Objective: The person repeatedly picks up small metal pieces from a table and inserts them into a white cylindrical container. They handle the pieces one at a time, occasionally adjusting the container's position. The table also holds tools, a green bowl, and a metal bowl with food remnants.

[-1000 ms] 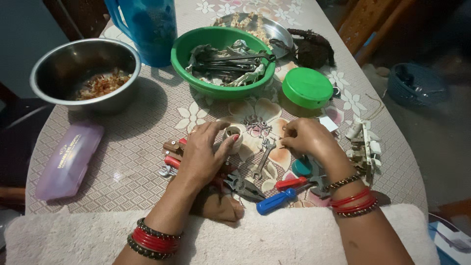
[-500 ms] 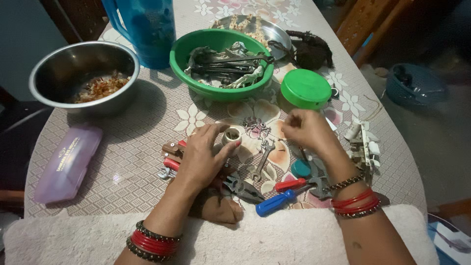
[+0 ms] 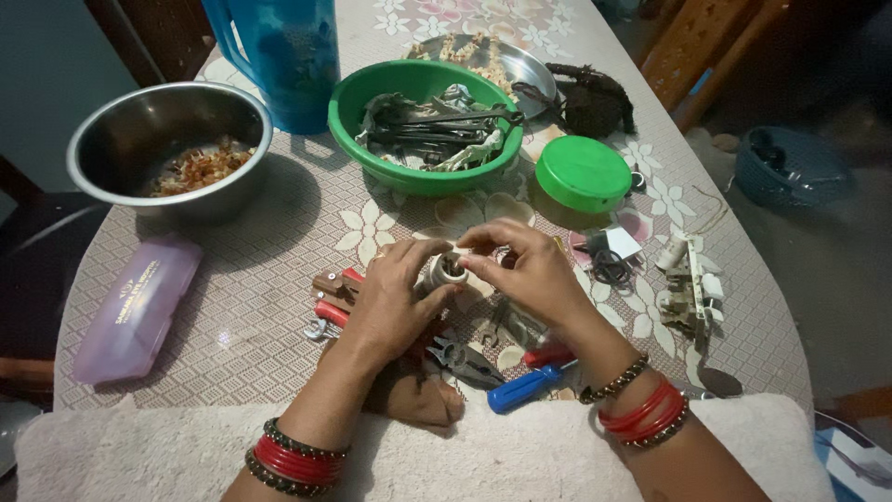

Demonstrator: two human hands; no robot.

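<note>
Both hands' grip pinches a small pale socket-like fitting (image 3: 448, 271) above the table (image 3: 279, 270), left hand (image 3: 395, 302) steadying its body, right hand (image 3: 528, 270) fingertips at its rim, seemingly to work it.

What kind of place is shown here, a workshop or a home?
Probably a home, with repair work done at a dining table covered by a floral cloth. A steel bowl of food scraps and a blue jug stand beside a green bowl of tools, and both hands hold a small white fitting.
</note>
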